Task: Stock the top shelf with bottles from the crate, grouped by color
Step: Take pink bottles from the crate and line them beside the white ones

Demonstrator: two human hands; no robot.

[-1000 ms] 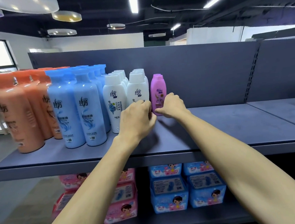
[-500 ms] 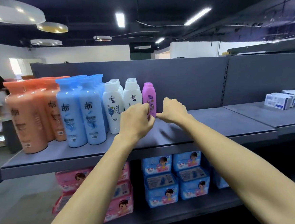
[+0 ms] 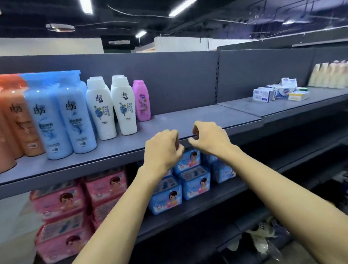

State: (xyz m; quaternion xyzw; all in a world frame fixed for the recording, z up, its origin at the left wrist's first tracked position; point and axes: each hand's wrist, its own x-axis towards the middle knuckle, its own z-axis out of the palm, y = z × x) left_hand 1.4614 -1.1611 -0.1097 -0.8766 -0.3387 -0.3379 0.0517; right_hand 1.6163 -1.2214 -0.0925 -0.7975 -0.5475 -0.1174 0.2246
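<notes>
At the front edge of the top shelf [image 3: 188, 118], my left hand [image 3: 162, 151] and right hand [image 3: 209, 139] hover side by side, each grip loosely curled and empty. Behind them the pink bottle [image 3: 141, 101] stands upright just beside the white bottles [image 3: 124, 108]; crate out of view. I judge the next pink bottle best set against its fellow, label forward.
</notes>
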